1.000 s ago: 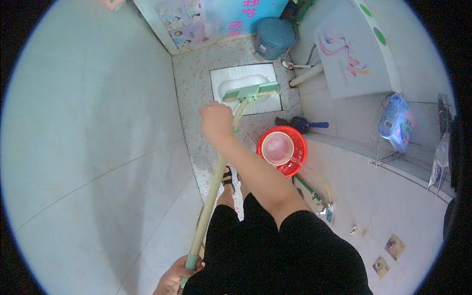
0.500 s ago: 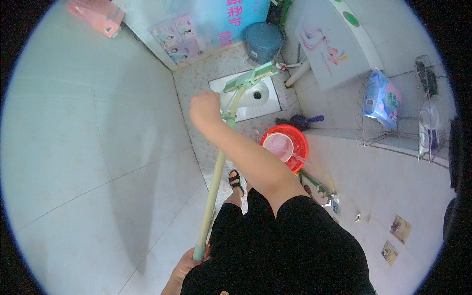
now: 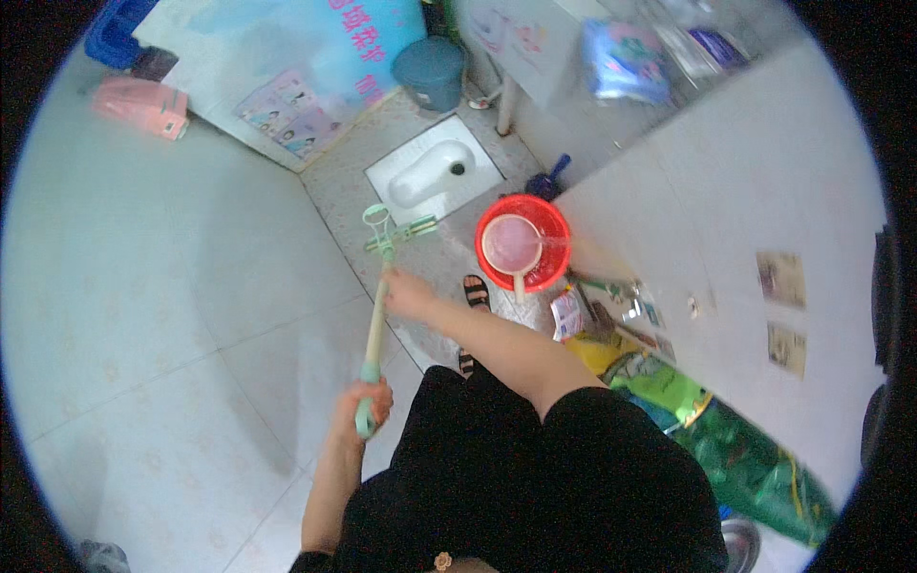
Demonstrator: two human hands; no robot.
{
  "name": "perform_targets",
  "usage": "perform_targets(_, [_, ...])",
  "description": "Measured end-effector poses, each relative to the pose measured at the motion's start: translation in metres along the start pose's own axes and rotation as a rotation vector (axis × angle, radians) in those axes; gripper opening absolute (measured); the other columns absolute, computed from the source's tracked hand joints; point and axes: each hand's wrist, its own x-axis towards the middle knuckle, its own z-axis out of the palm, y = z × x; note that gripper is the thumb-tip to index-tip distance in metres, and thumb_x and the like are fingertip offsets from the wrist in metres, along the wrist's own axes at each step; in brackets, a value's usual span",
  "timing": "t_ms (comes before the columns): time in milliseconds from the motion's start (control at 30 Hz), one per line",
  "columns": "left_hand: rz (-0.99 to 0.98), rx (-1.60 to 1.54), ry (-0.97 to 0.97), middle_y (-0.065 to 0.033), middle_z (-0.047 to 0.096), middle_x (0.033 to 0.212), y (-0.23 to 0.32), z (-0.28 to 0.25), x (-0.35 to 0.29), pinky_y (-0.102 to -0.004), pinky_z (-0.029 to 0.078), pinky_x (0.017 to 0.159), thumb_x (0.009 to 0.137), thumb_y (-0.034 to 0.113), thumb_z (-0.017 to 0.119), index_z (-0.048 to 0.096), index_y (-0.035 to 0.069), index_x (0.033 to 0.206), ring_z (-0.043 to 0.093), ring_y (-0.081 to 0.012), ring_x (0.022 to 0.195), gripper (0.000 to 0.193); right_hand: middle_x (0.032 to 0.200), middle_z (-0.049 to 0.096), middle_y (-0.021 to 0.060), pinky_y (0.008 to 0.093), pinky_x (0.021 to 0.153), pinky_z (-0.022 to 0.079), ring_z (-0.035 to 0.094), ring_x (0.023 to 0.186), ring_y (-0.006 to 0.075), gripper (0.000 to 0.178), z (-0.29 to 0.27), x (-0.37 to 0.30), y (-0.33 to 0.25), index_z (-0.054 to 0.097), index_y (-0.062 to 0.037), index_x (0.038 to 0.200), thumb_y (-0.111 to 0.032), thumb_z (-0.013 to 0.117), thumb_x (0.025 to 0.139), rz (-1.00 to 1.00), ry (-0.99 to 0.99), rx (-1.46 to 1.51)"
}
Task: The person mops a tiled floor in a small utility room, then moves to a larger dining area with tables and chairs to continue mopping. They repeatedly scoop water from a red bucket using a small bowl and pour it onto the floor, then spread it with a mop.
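Note:
A pale green sponge mop [image 3: 373, 325] slants across the middle of the view, its head [image 3: 401, 233] turned away from me over the floor beside the white squat toilet [image 3: 420, 172]. A green loop stands up next to the head. My left hand [image 3: 368, 401] is wrapped round the green grip at the near end of the pole. Farther up, just below the head, my right hand [image 3: 409, 291] is closed on the same pole, slightly blurred. To the right of the mop, a red basin [image 3: 564, 250] holds a pink-looking dipper [image 3: 512, 244] with a pale handle.
A blue-grey lidded bucket [image 3: 428, 74] stands behind the toilet, and a dark blue brush [image 3: 549, 179] lies by the basin. Green and yellow bags [image 3: 669, 387] line the right wall. Pale tiled wall [image 3: 162, 315] rises on the left; a pink package [image 3: 143, 105] is at far left.
The mop head has come off the toilet, down toward me and left. Both hands are closer together on the pole, the left one higher in view. My view has turned, showing the bags.

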Motion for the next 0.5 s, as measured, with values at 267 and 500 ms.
perform_targets(267, [-0.203, -0.139, 0.028, -0.0014, 0.040, 0.056, -0.031, 0.015, 0.017, -0.0178, 0.038, 0.036, 0.070, 0.000, 0.051, 0.037, 0.005, 0.068, 0.041, -0.0086, 0.044, 0.015, 0.113, 0.046, 0.0192, 0.0410, 0.084, 0.041, 0.048, 0.102, 0.0354, 0.060, 0.066, -0.187, 0.040, 0.033, -0.0091, 0.126, -0.016, 0.059, 0.072, 0.160, 0.125, 0.206])
perform_targets(500, [-0.356, 0.111, 0.101, -0.0010, 0.041, 0.056, -0.095, 0.040, -0.001, -0.0178, 0.039, 0.038, 0.073, 0.002, 0.053, 0.037, 0.005, 0.069, 0.042, -0.0092, 0.045, 0.017, 0.119, 0.041, 0.0190, 0.0413, 0.084, 0.042, 0.047, 0.104, 0.0344, 0.072, 0.082, -0.264, 0.033, 0.028, -0.0144, 0.129, -0.012, 0.064, 0.066, 0.003, 0.378, 0.253])
